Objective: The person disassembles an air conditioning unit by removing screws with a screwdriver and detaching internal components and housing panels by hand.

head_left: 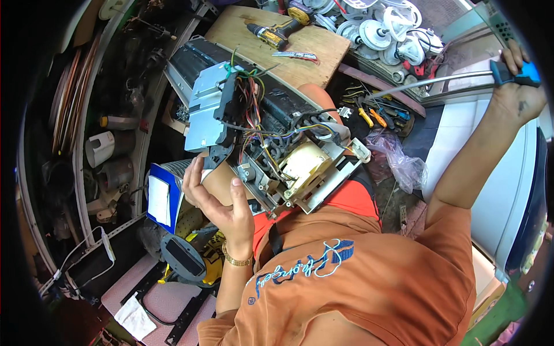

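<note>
Overhead, the left hand is cupping the near end of the opened appliance unit resting on the lap, steadying it, while the right hand is clamping blue-handled pliers away at the washing machine's top edge.

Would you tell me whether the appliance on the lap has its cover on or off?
Off: the appliance shows bare wires.

Matt grey metal chassis, bare wooden board — glossy plastic-coated wires
</note>
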The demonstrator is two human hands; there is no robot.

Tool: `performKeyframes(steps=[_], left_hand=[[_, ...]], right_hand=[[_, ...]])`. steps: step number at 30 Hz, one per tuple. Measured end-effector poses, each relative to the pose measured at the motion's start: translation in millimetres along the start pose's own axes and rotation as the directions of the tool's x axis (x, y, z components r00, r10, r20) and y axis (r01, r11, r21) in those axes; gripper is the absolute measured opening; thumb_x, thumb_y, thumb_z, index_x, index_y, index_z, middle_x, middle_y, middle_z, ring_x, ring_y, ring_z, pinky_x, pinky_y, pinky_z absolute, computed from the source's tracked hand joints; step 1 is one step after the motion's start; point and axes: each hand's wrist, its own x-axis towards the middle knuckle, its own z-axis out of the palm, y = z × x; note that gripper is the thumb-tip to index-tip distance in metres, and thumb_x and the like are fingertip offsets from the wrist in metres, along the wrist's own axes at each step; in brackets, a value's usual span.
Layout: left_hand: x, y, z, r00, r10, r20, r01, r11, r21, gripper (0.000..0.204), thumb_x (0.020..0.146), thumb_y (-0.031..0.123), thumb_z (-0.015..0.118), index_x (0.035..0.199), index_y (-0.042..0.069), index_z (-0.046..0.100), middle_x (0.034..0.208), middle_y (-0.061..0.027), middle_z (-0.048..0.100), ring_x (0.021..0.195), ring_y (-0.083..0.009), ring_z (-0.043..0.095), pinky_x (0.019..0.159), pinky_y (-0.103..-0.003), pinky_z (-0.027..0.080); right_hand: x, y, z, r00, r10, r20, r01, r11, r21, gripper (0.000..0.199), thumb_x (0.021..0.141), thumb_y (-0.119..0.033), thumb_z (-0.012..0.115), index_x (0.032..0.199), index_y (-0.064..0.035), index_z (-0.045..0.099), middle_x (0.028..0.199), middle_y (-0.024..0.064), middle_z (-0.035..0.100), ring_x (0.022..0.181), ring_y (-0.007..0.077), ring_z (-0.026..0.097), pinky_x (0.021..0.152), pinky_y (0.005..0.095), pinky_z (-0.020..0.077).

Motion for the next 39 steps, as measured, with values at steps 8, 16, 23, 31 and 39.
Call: performKeyframes(steps=[8, 16, 23, 31, 39], left_hand=[[-2, 42, 0, 0.939, 0.34, 0.055, -0.344, 0.93, 0.132, 0.031, 0.085, 0.008, 0.071, 0.115, 0.004, 0.066, 0.123, -0.0126, 0.059, 0.112, -0.0266, 0.054, 0.098, -0.041, 0.043], [13, 63, 44, 0.752, 0.28, 0.597, -0.44, 0.887, 0.138, 0.044, 0.079, 0.028, 0.08, 0.12, 0.015, 0.069, 0.109, -0.0016, 0.063, 0.1, -0.0222, 0.057, 0.087, -0.044, 0.036], [17, 65, 47, 0.717, 0.274, 0.641, -0.47, 0.87, 0.153, 0.037, 0.08, 0.026, 0.078, 0.116, 0.022, 0.073, 0.104, 0.0028, 0.062, 0.098, -0.0213, 0.055, 0.085, -0.043, 0.035], [17, 63, 48, 0.714, 0.284, 0.639, -0.48, 0.864, 0.153, 0.035, 0.081, 0.024, 0.077, 0.115, 0.024, 0.074, 0.103, 0.0033, 0.061, 0.096, -0.0213, 0.054, 0.083, -0.043, 0.034], [17, 61, 50, 0.711, 0.285, 0.643, -0.459, 0.881, 0.116, 0.034, 0.082, 0.023, 0.076, 0.116, 0.024, 0.074, 0.101, 0.0025, 0.062, 0.095, -0.022, 0.055, 0.083, -0.044, 0.033]], right_hand=[[-97, 86, 67, 0.981, 0.089, 0.172, -0.106, 0.99, 0.089, 0.046, 0.11, -0.047, 0.031, 0.113, -0.0079, 0.056, 0.091, 0.0149, 0.049, 0.069, 0.0205, 0.045, 0.049, 0.0255, 0.0374], [-99, 112, 63, 0.994, 0.098, 0.056, -0.099, 0.995, 0.019, 0.039, 0.109, -0.042, 0.038, 0.113, -0.0075, 0.055, 0.089, 0.0146, 0.049, 0.069, 0.0202, 0.045, 0.05, 0.0255, 0.0365], [-98, 120, 51, 0.99, 0.124, 0.064, -0.129, 0.988, 0.079, 0.039, 0.11, -0.042, 0.036, 0.113, -0.0073, 0.054, 0.089, 0.0143, 0.048, 0.069, 0.02, 0.044, 0.049, 0.0251, 0.0363], [-101, 129, 74, 0.929, 0.161, -0.333, -0.171, 0.985, -0.002, 0.028, 0.107, -0.041, 0.051, 0.105, -0.0136, 0.053, 0.076, 0.0068, 0.057, 0.053, 0.0164, 0.055, 0.038, 0.0244, 0.0372], [-92, 140, 90, 0.962, 0.225, -0.157, -0.206, 0.97, 0.127, 0.025, 0.108, -0.041, 0.048, 0.112, -0.0163, 0.052, 0.077, 0.0056, 0.056, 0.055, 0.0189, 0.056, 0.038, 0.0244, 0.036]])
